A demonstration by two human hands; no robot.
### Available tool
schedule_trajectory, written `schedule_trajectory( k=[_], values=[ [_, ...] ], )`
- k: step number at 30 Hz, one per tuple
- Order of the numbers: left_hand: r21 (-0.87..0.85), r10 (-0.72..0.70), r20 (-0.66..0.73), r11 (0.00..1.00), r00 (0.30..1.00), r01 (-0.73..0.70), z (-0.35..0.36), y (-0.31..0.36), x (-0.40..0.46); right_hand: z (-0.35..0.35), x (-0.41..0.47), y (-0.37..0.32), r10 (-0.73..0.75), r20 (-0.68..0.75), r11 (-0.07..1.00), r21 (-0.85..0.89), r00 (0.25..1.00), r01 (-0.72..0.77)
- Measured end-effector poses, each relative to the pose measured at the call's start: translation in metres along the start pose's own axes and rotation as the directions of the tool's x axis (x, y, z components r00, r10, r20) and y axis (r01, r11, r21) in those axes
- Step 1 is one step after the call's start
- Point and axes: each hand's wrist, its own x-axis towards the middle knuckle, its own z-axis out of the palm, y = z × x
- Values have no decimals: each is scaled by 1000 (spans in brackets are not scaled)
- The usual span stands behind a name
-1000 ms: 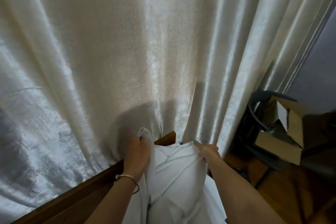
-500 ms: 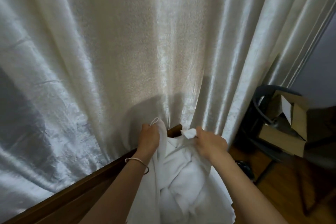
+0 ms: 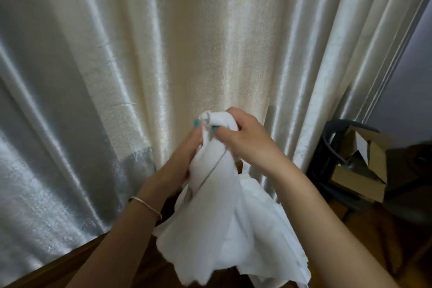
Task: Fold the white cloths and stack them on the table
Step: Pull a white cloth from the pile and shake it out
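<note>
Both hands are raised together in front of a pale curtain (image 3: 187, 42), gripping the bunched top of one white cloth (image 3: 217, 206). The left hand (image 3: 184, 154) clamps it from the left, the right hand (image 3: 243, 138) closes over the twisted top. The cloth hangs loose below, above the dark wooden table (image 3: 77, 262). A bracelet (image 3: 145, 204) circles the left wrist. Cardboard boxes (image 3: 364, 166) sit at right.

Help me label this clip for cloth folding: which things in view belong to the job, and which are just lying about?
Part of the job:
white cloth, gripped at its top by the left hand and right hand
wooden table

Just lying about:
curtain
cardboard box on a dark chair
</note>
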Motion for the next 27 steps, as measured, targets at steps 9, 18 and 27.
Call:
schedule_trajectory(
  k=[9, 18, 27],
  values=[
    [427, 155, -413, 904, 898, 40, -34, -14, -2, -14, 23, 146, 531, -138, 822, 326, 836, -467],
    [564, 234, -611, 799, 756, 209, -41, -90, 62, 67, 43, 223, 573, 48, 675, -594, 818, -438],
    [425, 129, -642, 880, 756, 211, -48, -120, 68, 40, 61, 242, 536, 112, 668, -663, 837, -338]
  ],
)
